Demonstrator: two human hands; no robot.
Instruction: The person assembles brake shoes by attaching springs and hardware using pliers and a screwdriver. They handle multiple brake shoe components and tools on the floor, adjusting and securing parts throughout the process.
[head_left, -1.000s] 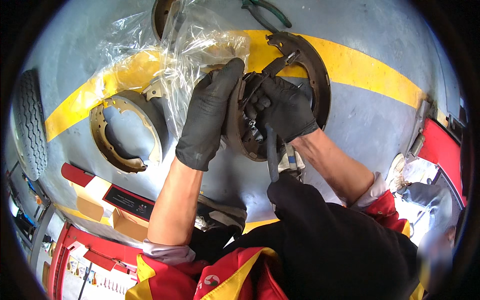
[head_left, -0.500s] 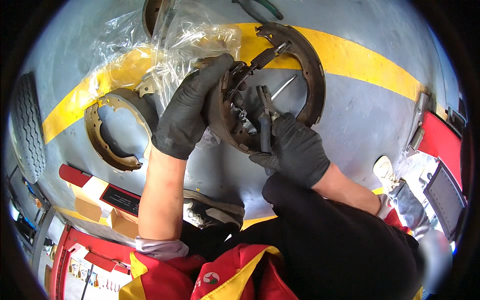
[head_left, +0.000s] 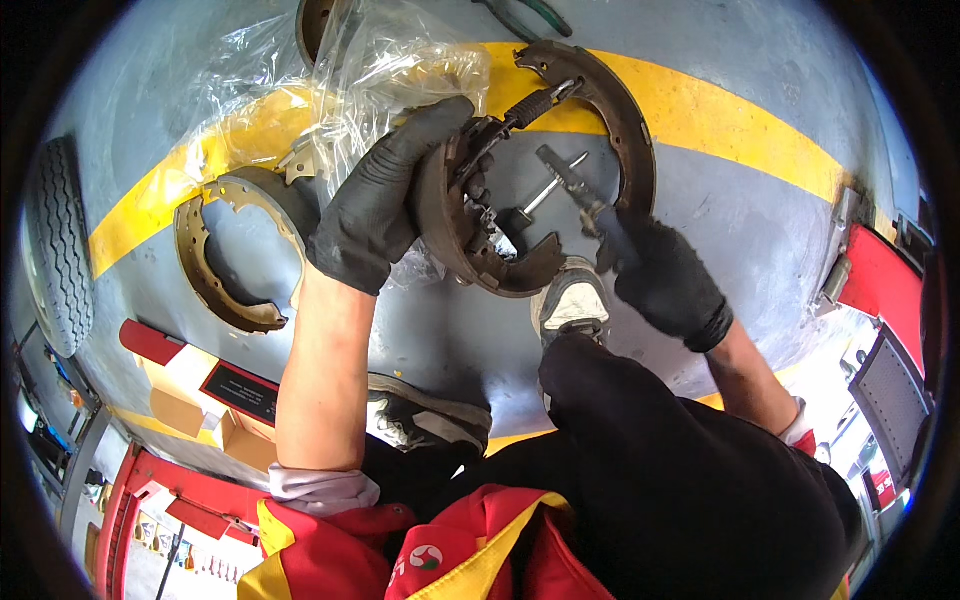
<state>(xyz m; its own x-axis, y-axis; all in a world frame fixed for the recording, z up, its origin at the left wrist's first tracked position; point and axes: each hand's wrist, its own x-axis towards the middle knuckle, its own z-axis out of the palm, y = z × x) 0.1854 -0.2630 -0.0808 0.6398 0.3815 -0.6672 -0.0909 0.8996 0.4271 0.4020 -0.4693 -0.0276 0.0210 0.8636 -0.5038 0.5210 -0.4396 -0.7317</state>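
My gloved left hand (head_left: pixel 368 210) is closed round the left one of two worn, dark brake shoes (head_left: pixel 440 220), lifted above the floor. A coil spring (head_left: pixel 530 107) joins it at the top to the other curved shoe (head_left: pixel 632 140). My gloved right hand (head_left: pixel 672 285), somewhat blurred, grips a pair of pliers (head_left: pixel 580 188), whose jaws point up-left into the space between the shoes. Beyond them shows a screwdriver (head_left: pixel 545 195) with a bright shaft and dark handle. My left fingertips are partly hidden behind the shoe and its fittings.
Cleaner brake shoes (head_left: pixel 225 290) lie on the floor at left, beside a clear plastic bag (head_left: pixel 390 70). Green-handled pliers (head_left: pixel 540 15) lie at the far edge. An opened carton (head_left: pixel 190 395) is near my left forearm; a tyre (head_left: pixel 62 250) stands farther left.
My right hand has swung right with the pliers, away from the left shoe's lower end. My left hand stays on the shoe. Another person's foot at right has left the view.
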